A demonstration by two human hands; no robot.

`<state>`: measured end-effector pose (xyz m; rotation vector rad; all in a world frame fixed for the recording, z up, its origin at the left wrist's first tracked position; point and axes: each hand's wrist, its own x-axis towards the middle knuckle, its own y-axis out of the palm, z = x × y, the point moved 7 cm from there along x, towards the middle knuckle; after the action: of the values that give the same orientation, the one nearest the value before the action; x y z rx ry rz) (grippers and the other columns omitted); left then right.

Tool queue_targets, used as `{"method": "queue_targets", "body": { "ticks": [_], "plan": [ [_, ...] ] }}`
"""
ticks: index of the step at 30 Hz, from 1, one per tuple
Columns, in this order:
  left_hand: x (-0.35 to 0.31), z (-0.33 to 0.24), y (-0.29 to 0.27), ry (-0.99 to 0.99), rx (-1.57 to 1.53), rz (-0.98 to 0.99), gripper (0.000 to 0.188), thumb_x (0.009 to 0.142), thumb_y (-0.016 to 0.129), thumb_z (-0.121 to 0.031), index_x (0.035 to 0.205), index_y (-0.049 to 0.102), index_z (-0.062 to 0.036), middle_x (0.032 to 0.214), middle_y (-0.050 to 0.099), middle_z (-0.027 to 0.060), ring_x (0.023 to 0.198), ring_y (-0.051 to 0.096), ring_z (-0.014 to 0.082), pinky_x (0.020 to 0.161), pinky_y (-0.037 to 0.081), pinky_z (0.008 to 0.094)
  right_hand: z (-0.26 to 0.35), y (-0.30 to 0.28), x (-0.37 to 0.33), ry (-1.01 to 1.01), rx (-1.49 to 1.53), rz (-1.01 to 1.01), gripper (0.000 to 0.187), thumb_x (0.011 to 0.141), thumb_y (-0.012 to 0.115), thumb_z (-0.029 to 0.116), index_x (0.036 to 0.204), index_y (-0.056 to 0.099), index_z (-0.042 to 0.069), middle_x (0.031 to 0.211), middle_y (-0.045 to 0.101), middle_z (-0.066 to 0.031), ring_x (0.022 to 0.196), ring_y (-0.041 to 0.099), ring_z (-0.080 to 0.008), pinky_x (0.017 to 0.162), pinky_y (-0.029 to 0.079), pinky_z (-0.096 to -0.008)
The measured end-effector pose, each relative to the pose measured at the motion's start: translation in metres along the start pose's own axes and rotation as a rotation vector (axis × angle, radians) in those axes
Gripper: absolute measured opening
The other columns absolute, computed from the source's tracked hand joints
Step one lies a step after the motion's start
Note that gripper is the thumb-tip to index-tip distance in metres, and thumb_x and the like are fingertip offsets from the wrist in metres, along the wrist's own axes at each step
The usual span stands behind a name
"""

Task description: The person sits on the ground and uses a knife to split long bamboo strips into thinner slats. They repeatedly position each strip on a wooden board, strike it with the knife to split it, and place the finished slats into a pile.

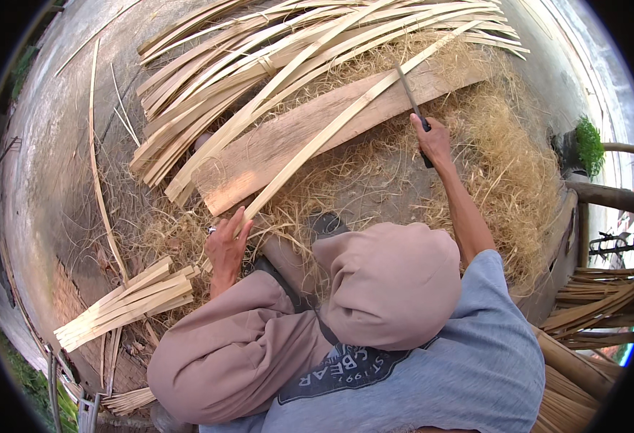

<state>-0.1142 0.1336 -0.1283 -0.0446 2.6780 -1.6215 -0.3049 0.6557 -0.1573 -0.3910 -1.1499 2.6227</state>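
Observation:
A long pale bamboo strip (331, 130) slants from near my left knee up to the far right, lying across a broad wooden board (259, 155). My left hand (228, 245) is closed on its near end, with a ring on one finger. In my right hand (434, 138) is a knife (410, 90), its dark handle inside my closed fingers. The narrow blade points away from me, and its front part crosses the strip over the board; whether it touches cannot be told. Beyond the board lies a large heap of bamboo strips (209, 90).
Curly shavings (505, 166) cover the ground around the board, thickest at the right. A smaller bundle of strips (126, 303) lies at the left, near a long thin strip (97, 151). At the right are wooden poles (602, 195), a green plant (589, 146) and stacked darker strips (598, 307).

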Motion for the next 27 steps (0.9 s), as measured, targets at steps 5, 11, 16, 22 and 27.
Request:
{"method": "queue_targets", "body": {
  "ticks": [5,11,16,22,27],
  "plan": [
    [-0.006,0.012,0.006,-0.148,-0.100,0.115,0.033,0.103,0.062,-0.035,0.123,0.072,-0.0112,0.083,0.067,0.0128,0.075,0.066,0.0304,0.068,0.050,0.0395,0.090,0.098,-0.182,-0.456,0.031,0.366,0.039,0.096,0.071,0.041,0.093,0.066,0.003,0.071,0.059,-0.0112,0.063,0.059,-0.0240,0.058,0.047,-0.0393],
    [-0.010,0.007,-0.003,-0.135,-0.050,0.104,0.031,0.103,0.062,-0.032,0.125,0.073,-0.0131,0.077,0.062,0.0120,0.070,0.062,0.0300,0.066,0.048,0.0398,0.070,0.083,-0.128,-0.525,-0.052,0.263,0.040,0.097,0.069,0.046,0.094,0.065,0.006,0.074,0.062,-0.0095,0.063,0.059,-0.0228,0.058,0.048,-0.0395],
    [0.012,-0.011,0.003,-0.070,-0.102,0.069,0.034,0.100,0.066,-0.035,0.127,0.073,-0.0147,0.080,0.064,0.0134,0.074,0.065,0.0304,0.068,0.049,0.0396,-0.051,-0.059,0.044,0.051,-0.055,-0.294,0.061,0.096,0.064,0.061,0.077,0.064,0.003,0.056,0.055,-0.0030,0.048,0.061,-0.0144,0.050,0.051,-0.0327],
    [0.082,-0.065,-0.021,0.242,-0.157,0.155,0.042,0.101,0.065,-0.032,0.137,0.065,-0.0102,0.119,0.068,0.0218,0.103,0.068,0.0353,0.093,0.053,0.0406,0.030,-0.019,-0.039,-0.032,0.272,-0.005,0.051,0.096,0.070,0.051,0.098,0.061,0.001,0.062,0.059,-0.0040,0.049,0.061,-0.0120,0.045,0.048,-0.0289],
    [0.172,-0.119,-0.097,0.097,-0.171,0.604,0.043,0.105,0.057,-0.037,0.138,0.065,-0.0102,0.118,0.074,0.0171,0.101,0.071,0.0261,0.089,0.058,0.0448,0.037,0.080,-0.169,-0.143,0.492,0.487,0.027,0.100,0.067,0.028,0.109,0.065,0.002,0.079,0.071,-0.0068,0.063,0.065,-0.0120,0.061,0.053,-0.0281]
  ]
}}
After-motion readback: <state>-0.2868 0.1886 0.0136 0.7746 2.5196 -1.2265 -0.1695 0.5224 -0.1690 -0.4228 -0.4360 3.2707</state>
